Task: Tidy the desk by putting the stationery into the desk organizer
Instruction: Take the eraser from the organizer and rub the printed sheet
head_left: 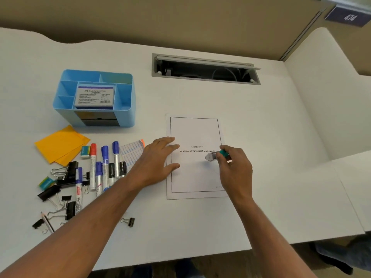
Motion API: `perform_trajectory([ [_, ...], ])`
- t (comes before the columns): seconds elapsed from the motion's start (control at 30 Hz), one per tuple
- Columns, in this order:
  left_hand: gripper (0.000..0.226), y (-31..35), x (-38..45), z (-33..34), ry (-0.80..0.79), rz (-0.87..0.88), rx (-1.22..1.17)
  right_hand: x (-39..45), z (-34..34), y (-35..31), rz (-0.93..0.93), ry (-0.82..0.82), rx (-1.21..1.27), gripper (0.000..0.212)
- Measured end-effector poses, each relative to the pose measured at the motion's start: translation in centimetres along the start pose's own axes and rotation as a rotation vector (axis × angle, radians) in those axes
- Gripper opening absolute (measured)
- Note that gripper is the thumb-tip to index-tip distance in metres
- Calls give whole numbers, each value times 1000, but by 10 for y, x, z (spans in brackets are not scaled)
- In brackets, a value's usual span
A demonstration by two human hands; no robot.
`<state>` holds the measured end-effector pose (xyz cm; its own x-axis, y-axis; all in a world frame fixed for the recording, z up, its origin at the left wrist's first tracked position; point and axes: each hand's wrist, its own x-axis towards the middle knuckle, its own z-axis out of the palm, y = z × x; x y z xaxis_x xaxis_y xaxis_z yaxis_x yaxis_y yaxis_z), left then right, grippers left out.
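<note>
A small teal-and-metal item (217, 155) – its kind cannot be told – is gripped in the right hand (235, 167) above the printed sheet (195, 173), which is pressed flat by the open left hand (155, 163). The blue desk organizer (94, 97) stands well apart at far left on the worktop (261, 127), a boxed eraser (94, 97) already inside. Stowing this item is judged the step in hand – a carry leftward over the markers (104, 165) to a free compartment is called for.
</note>
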<state>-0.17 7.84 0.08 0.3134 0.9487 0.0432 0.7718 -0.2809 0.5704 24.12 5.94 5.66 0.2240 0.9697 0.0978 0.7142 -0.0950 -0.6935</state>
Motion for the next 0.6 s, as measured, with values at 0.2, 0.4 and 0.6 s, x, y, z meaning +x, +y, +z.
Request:
perform_trajectory([
  [0.2,42,-45,6,-77,292,-51,8,3,43,-37,-69,-34,154,22],
  [0.4,27,-93,7,-155,581,-12,130,12,85,-93,-136,-50,277,22],
  [0.6,69,-128,5,-189,300,-213,156,24,117,-151,-219,-34,355,23],
])
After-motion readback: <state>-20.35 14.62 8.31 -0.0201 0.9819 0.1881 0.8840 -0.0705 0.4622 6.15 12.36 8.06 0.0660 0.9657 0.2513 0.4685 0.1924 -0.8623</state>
